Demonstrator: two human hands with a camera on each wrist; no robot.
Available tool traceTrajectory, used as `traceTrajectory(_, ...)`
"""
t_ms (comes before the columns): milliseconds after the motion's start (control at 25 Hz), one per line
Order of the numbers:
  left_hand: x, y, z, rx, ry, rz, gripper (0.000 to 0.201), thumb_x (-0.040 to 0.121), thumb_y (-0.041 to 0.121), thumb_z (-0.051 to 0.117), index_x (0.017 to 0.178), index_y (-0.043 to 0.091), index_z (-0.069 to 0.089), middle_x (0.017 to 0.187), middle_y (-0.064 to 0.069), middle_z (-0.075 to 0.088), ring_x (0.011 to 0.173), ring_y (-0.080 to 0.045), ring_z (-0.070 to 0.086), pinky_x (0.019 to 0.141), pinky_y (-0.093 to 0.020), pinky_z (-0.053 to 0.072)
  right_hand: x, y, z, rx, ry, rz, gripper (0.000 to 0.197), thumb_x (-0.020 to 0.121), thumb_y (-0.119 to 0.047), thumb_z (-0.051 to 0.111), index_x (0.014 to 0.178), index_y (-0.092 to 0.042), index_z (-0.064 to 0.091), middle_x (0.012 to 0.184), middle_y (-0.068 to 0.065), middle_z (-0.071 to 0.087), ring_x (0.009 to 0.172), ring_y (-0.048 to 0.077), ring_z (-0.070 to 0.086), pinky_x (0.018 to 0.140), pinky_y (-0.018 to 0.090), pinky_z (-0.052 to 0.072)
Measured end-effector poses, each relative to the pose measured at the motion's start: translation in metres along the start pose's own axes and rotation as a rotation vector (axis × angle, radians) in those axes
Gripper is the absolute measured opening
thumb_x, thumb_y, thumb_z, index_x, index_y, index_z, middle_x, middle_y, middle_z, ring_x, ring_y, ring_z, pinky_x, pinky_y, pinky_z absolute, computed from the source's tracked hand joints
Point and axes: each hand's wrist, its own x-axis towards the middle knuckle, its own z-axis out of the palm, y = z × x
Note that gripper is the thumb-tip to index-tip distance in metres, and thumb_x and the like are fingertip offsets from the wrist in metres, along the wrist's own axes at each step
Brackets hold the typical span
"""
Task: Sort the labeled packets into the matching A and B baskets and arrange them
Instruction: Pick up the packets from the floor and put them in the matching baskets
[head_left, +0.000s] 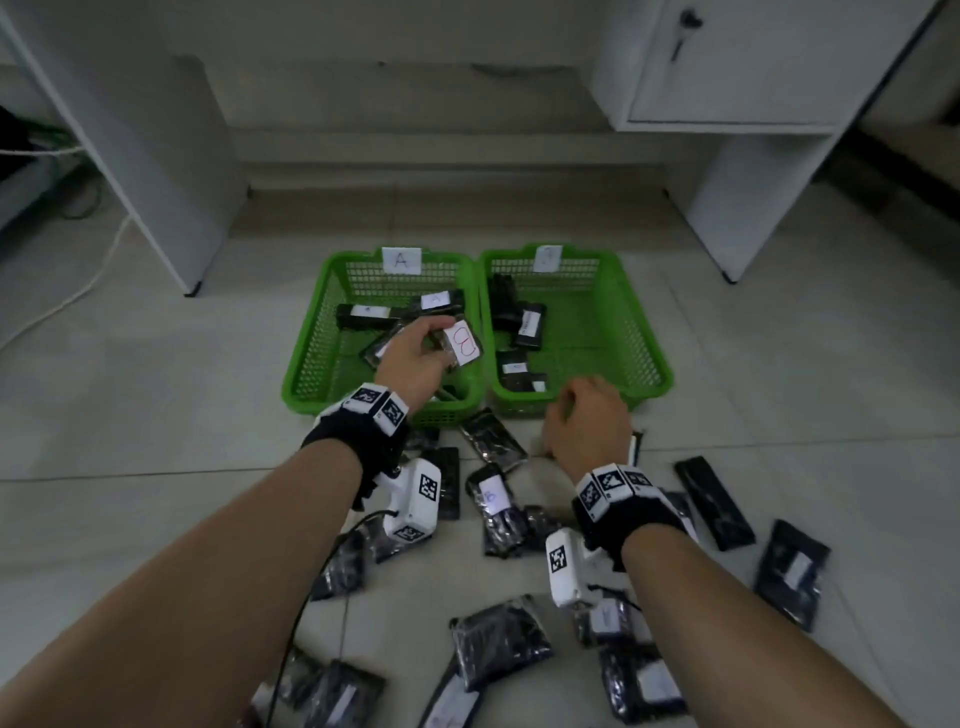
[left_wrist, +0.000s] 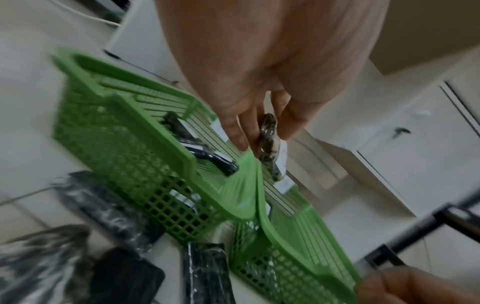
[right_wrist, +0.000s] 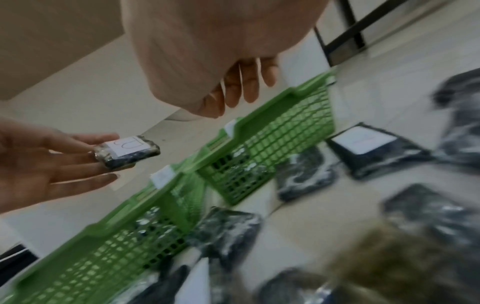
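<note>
My left hand (head_left: 434, 340) pinches a dark packet (head_left: 462, 343) whose white label reads B, holding it in the air over the right side of the green basket tagged A (head_left: 311, 358). In the left wrist view the packet (left_wrist: 269, 148) sits edge-on between thumb and fingers, above the rims where the two baskets meet. The second green basket (head_left: 639, 338) stands right of the first, its tag washed out. Both hold several dark packets. My right hand (head_left: 563, 410) hovers at that basket's front edge, fingers (right_wrist: 233, 90) loosely curled and holding nothing.
Several loose dark packets (head_left: 491, 439) lie scattered on the tiled floor in front of the baskets and under my forearms, one long one at the right (head_left: 714, 501). White cabinet legs (head_left: 727, 208) stand behind the baskets. A cable (head_left: 78, 291) runs along the floor at far left.
</note>
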Motion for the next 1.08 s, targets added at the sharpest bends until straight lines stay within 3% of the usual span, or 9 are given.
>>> traceTrajectory(160, 0.026, 0.000, 0.058, 0.222, -0.251, 0.125, 0.055, 0.086, 0.006, 0.062, 0.135, 0.028, 0.053, 0.140, -0.005, 0.048, 0.121, -0.024, 0.058, 0.105, -0.045, 0.048, -0.021, 0.063, -0.001, -0.096, -0.302, 0.030, 0.037, 0.084, -0.008, 0.061, 0.120, -0.012, 0.068, 0.125, 0.014, 0.058, 0.118, 0.034, 0.055, 0.095, 0.038, 0.050)
traceTrajectory(360, 0.028, -0.002, 0.097, 0.718, -0.401, 0.108, 0.066, 0.093, 0.025, 0.058, 0.151, 0.024, 0.029, 0.154, -0.008, 0.030, 0.137, -0.030, 0.041, 0.119, -0.049, 0.022, -0.025, 0.083, 0.007, -0.252, -0.624, -0.103, 0.076, 0.096, -0.031, 0.059, 0.159, -0.021, 0.019, 0.168, 0.006, 0.011, 0.153, 0.029, 0.011, 0.120, 0.046, 0.021)
traceTrajectory(480, 0.020, -0.014, 0.103, 1.068, -0.430, 0.133, 0.055, 0.100, 0.039, 0.038, 0.152, 0.023, 0.030, 0.159, -0.002, 0.028, 0.150, -0.021, 0.019, 0.116, -0.061, -0.014, -0.026, 0.083, 0.018, -0.295, -0.556, -0.092, 0.070, 0.096, -0.034, 0.060, 0.156, -0.019, 0.027, 0.162, 0.008, 0.024, 0.148, 0.030, 0.022, 0.118, 0.046, 0.023)
traceTrajectory(560, 0.016, -0.020, 0.098, 1.131, -0.444, 0.200, 0.054, 0.102, 0.041, 0.031, 0.152, 0.022, 0.032, 0.163, 0.001, 0.020, 0.153, -0.018, 0.005, 0.115, -0.059, -0.020, -0.024, 0.084, 0.023, -0.328, -0.392, -0.145, 0.053, 0.094, -0.025, 0.060, 0.144, -0.019, 0.044, 0.145, 0.005, 0.046, 0.133, 0.029, 0.039, 0.109, 0.043, 0.030)
traceTrajectory(680, -0.001, -0.021, 0.079, 1.037, -0.303, 0.566, 0.033, 0.095, 0.022, 0.043, 0.124, 0.018, 0.057, 0.138, -0.005, 0.050, 0.135, -0.027, 0.040, 0.119, -0.055, 0.017, -0.015, 0.091, 0.020, -0.274, -0.380, -0.109, 0.054, 0.091, -0.036, 0.060, 0.142, -0.027, 0.047, 0.132, -0.001, 0.056, 0.128, 0.028, 0.046, 0.104, 0.046, 0.032)
traceTrajectory(760, -0.016, -0.021, 0.072, 0.932, -0.349, 0.797, 0.018, 0.085, 0.010, 0.048, 0.096, 0.015, 0.062, 0.105, -0.002, 0.059, 0.102, -0.022, 0.054, 0.093, -0.044, 0.048, -0.010, 0.093, 0.017, -0.325, -0.449, -0.096, 0.063, 0.088, -0.050, 0.061, 0.146, -0.033, 0.043, 0.136, -0.003, 0.054, 0.131, 0.026, 0.043, 0.106, 0.050, 0.030)
traceTrajectory(880, -0.028, -0.032, 0.074, 1.039, -0.633, 0.782, 0.022, 0.084, 0.004, 0.049, 0.098, 0.014, 0.064, 0.104, -0.001, 0.060, 0.098, -0.021, 0.057, 0.079, -0.035, 0.052, -0.010, 0.088, 0.023, -0.389, -0.396, -0.163, 0.048, 0.095, -0.040, 0.057, 0.141, -0.027, 0.050, 0.135, 0.000, 0.057, 0.130, 0.026, 0.045, 0.111, 0.051, 0.026)
traceTrajectory(1000, -0.022, -0.052, 0.076, 1.095, -0.754, 0.597, 0.052, 0.081, -0.006, 0.051, 0.129, 0.016, 0.056, 0.140, -0.002, 0.050, 0.128, -0.022, 0.049, 0.101, -0.033, 0.045, -0.011, 0.090, 0.023, -0.304, -0.338, -0.125, 0.034, 0.096, -0.020, 0.051, 0.129, -0.017, 0.057, 0.122, 0.005, 0.066, 0.119, 0.028, 0.053, 0.106, 0.045, 0.031)
traceTrajectory(1080, -0.020, -0.059, 0.077, 1.129, -0.775, 0.522, 0.059, 0.086, -0.004, 0.052, 0.141, 0.019, 0.046, 0.151, -0.003, 0.039, 0.139, -0.023, 0.040, 0.111, -0.034, 0.037, -0.011, 0.096, 0.015, -0.063, -0.250, 0.026, 0.020, 0.101, -0.015, 0.046, 0.110, -0.009, 0.063, 0.102, 0.011, 0.069, 0.099, 0.029, 0.059, 0.088, 0.037, 0.038)
